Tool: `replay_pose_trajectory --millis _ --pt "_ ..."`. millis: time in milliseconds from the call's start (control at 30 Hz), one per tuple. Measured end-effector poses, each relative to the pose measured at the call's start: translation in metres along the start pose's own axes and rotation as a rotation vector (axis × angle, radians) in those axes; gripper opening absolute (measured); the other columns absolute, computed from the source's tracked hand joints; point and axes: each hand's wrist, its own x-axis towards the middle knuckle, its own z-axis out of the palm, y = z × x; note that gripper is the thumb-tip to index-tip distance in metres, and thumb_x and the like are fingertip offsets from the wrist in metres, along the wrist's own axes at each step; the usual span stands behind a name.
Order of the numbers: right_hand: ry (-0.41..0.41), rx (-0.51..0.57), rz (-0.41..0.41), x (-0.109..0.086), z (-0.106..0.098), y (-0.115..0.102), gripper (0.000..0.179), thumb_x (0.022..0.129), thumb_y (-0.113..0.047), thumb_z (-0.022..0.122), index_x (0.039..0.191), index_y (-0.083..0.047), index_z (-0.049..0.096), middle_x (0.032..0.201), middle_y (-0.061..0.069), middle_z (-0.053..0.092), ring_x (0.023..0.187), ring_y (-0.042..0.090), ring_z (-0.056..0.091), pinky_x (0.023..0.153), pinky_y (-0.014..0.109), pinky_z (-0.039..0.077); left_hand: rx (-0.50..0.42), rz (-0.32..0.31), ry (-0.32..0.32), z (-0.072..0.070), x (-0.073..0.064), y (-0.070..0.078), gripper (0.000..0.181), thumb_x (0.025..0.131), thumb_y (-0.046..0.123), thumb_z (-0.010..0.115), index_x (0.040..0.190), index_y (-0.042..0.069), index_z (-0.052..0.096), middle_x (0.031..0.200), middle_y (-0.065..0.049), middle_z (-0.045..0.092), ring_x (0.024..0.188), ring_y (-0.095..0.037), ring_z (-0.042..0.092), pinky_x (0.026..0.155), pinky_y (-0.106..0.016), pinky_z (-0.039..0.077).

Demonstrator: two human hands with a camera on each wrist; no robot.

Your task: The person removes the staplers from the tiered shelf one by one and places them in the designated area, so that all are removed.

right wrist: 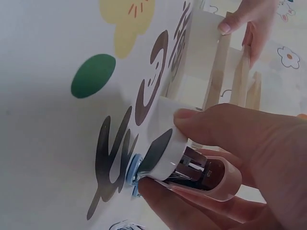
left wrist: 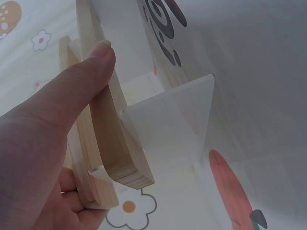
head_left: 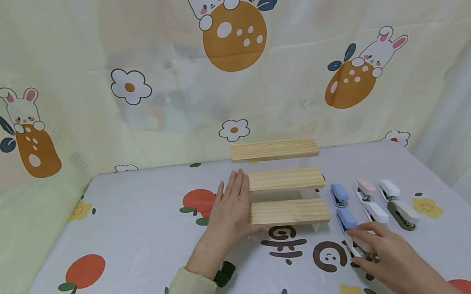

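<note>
A three-tier wooden display stand (head_left: 290, 211) with clear side panels (left wrist: 168, 112) stands at the middle of the table. My left hand (head_left: 230, 212) lies along its left end, fingers straight against the middle board, thumb on the front edge of the lowest board (left wrist: 112, 129). To the right of the stand, my right hand (head_left: 387, 251) pinches a small stapler (right wrist: 165, 155) between thumb and fingers, low over the cloth. Its white end has a dark grey face, and its other end looks pinkish. My fingers partly cover it.
Several mini staplers lie right of the stand in two rows: blue (head_left: 340, 193), pink (head_left: 365, 186) and white (head_left: 389, 189) behind, another blue (head_left: 346, 220), another white (head_left: 376, 213) and grey-green (head_left: 404, 213) in front. A printed cloth (head_left: 148, 233) covers the table; a patterned curtain (head_left: 169, 116) hangs behind.
</note>
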Motion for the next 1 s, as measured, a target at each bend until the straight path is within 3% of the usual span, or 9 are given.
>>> replay_pose_trajectory --millis 400,800,900,1000 --pt "-0.010 -0.037 -0.024 0.001 0.007 0.002 0.053 0.072 -0.018 0.087 0.120 -0.005 0.067 0.119 0.013 0.059 0.089 0.018 0.061 0.069 0.033 0.060 0.011 -0.005 -0.007 0.000 -0.001 0.000 0.132 0.062 0.064 0.085 0.156 -0.001 0.019 0.166 -0.014 0.018 0.155 -0.028 0.017 0.126 -0.048 0.017" --pt "-0.142 -0.002 0.031 0.003 0.002 -0.001 0.047 0.075 -0.025 0.086 0.116 -0.011 0.068 0.119 0.010 0.057 0.083 0.013 0.058 0.071 0.035 0.059 0.014 -0.001 0.002 0.001 -0.002 -0.002 0.132 0.063 0.065 0.084 0.156 -0.001 0.019 0.166 -0.014 0.019 0.155 -0.028 0.017 0.126 -0.048 0.018" --pt "-0.130 -0.031 0.015 0.002 0.000 -0.003 0.044 0.077 -0.029 0.083 0.116 -0.011 0.069 0.118 0.009 0.058 0.082 0.013 0.058 0.068 0.034 0.058 0.005 -0.002 0.002 0.003 -0.002 -0.003 0.132 0.063 0.065 0.084 0.157 0.000 0.018 0.166 -0.014 0.018 0.155 -0.028 0.016 0.126 -0.049 0.019" --pt "-0.065 -0.057 -0.030 -0.001 -0.004 -0.005 0.039 0.082 -0.032 0.079 0.114 -0.012 0.069 0.116 0.008 0.061 0.084 0.014 0.060 0.065 0.034 0.057 -0.008 -0.007 -0.009 0.004 -0.003 -0.004 0.132 0.063 0.064 0.084 0.157 0.000 0.016 0.166 -0.014 0.016 0.155 -0.028 0.014 0.126 -0.049 0.018"
